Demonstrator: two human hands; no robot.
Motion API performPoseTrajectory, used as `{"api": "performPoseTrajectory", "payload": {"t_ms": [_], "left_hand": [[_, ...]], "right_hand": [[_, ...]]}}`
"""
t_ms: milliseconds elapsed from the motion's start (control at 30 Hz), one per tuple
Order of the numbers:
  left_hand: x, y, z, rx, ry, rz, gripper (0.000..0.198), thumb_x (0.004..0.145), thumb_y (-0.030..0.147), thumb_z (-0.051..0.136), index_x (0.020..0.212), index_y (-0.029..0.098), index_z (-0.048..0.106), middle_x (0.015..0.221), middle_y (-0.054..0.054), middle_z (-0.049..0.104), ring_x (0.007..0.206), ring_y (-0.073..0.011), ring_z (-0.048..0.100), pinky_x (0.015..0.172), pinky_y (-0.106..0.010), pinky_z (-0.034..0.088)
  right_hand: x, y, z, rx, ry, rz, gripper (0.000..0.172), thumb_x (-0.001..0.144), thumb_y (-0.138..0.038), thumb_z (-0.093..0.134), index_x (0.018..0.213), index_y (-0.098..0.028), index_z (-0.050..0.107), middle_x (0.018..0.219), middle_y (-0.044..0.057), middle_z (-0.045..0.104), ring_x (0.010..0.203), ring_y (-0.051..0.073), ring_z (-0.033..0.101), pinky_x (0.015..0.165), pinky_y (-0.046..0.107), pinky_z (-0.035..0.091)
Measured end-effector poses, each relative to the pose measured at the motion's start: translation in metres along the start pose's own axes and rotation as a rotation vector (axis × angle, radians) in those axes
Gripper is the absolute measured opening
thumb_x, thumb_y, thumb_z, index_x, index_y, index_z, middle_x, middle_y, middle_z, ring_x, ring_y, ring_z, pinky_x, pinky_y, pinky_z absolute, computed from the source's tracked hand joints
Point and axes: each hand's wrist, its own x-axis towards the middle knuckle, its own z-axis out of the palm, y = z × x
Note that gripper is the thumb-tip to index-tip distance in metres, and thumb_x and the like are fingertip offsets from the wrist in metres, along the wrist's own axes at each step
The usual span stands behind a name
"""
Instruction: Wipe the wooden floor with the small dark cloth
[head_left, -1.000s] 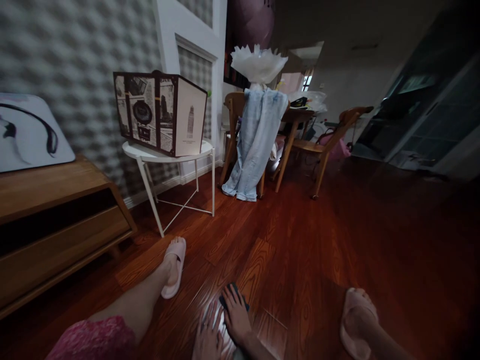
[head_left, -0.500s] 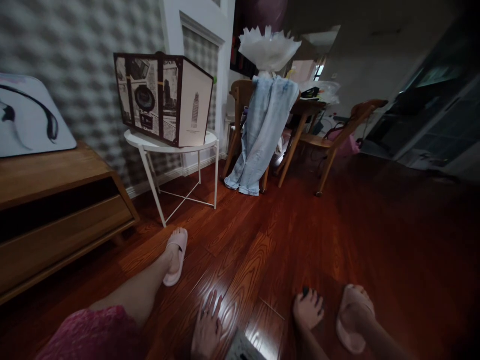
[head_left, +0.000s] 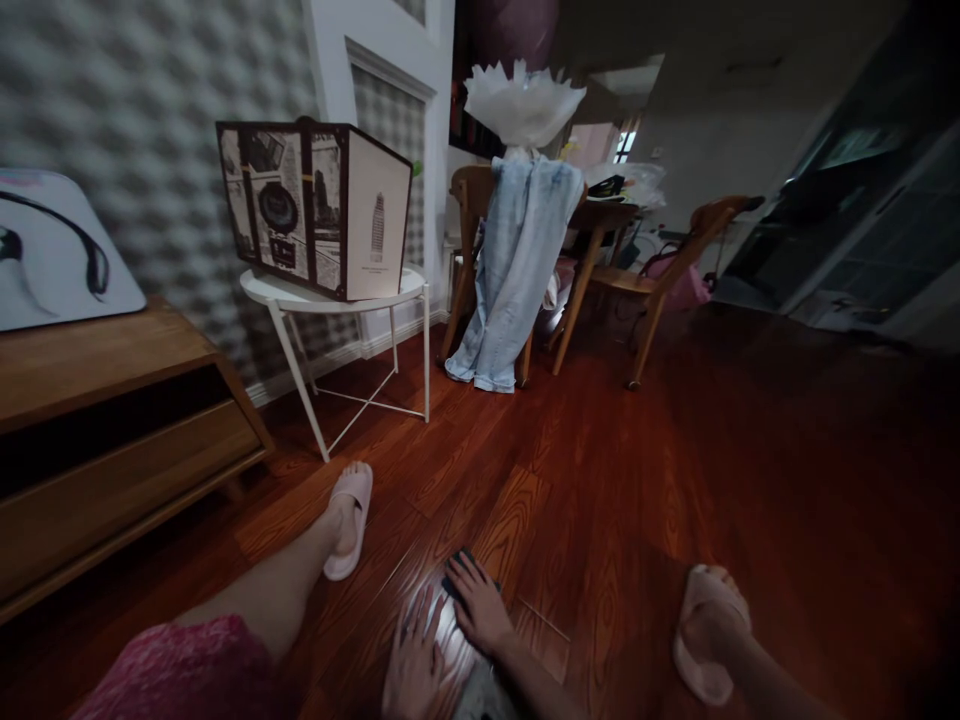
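My left hand [head_left: 414, 655] is spread with its fingers stretched out, low over the wooden floor at the bottom middle, and nothing shows in it. Just to its right, my right hand [head_left: 480, 605] lies over a small dark flat object [head_left: 457, 567]. Its fingers rest across the top, so most of the object is hidden and its exact kind cannot be made out. Below the two hands, a light grey flat thing [head_left: 476, 695] is partly cut off by the lower edge and partly covered by my right forearm.
Feet in pink slippers [head_left: 351, 520] stand on either side. A white round side table [head_left: 259, 287] carries a printed case [head_left: 375, 225]. To the left is a wooden cabinet [head_left: 150, 350]. Pale jeans [head_left: 517, 260] hang over a chair, with another wooden chair [head_left: 652, 285] farther right.
My right hand has swung left from beside the right foot to the floor in front of my left hand, bringing the dark object. My left hand has hardly moved.
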Motion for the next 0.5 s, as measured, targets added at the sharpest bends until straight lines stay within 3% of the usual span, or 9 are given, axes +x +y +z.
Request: {"api": "performPoseTrajectory", "payload": {"t_ms": [100,233,300,400,500], "left_hand": [[-0.001,-0.001,0.001,0.012,-0.003,-0.014,0.077,0.086,0.015,0.04,0.158,0.03,0.019,0.165,0.0,0.033,0.15,-0.0228,0.035,0.124,-0.048,0.031],[-0.001,0.001,-0.001,0.009,-0.026,-0.025,0.072,0.087,0.015,0.037,0.157,0.03,0.028,0.163,0.0,0.037,0.15,-0.0211,0.036,0.125,-0.047,0.028],[-0.001,0.002,-0.003,0.007,-0.039,-0.04,0.069,0.088,0.016,0.038,0.155,0.031,0.033,0.163,0.0,0.039,0.149,-0.0216,0.037,0.125,-0.049,0.027],[-0.001,0.005,-0.006,0.022,-0.047,-0.051,0.069,0.087,0.017,0.039,0.155,0.029,0.035,0.162,-0.001,0.04,0.149,-0.0226,0.037,0.125,-0.051,0.027],[0.0,0.006,-0.012,0.047,-0.028,-0.03,0.071,0.086,0.017,0.039,0.156,0.028,0.031,0.163,-0.002,0.039,0.15,-0.0222,0.036,0.124,-0.051,0.028]], "right_hand": [[-0.017,0.065,-0.037,-0.043,0.107,0.136,0.059,0.092,-0.028,0.038,0.151,-0.024,0.047,0.158,0.005,0.045,0.152,0.021,0.027,0.124,0.047,0.023],[-0.072,0.168,-0.075,-0.134,0.419,0.595,0.057,0.093,-0.032,0.031,0.141,-0.017,0.058,0.149,0.012,0.055,0.148,0.027,0.036,0.117,0.049,0.032],[-0.105,0.199,-0.08,-0.162,0.53,0.829,0.06,0.093,-0.035,0.029,0.141,-0.013,0.056,0.147,0.016,0.055,0.148,0.03,0.035,0.114,0.052,0.036],[-0.131,0.201,-0.07,-0.224,0.709,1.133,0.064,0.094,-0.036,0.025,0.147,-0.009,0.048,0.149,0.021,0.051,0.148,0.036,0.032,0.11,0.061,0.035],[-0.114,0.16,-0.054,-0.301,0.851,1.268,0.065,0.095,-0.034,0.023,0.151,-0.008,0.042,0.151,0.025,0.048,0.149,0.039,0.029,0.109,0.066,0.032]]}}
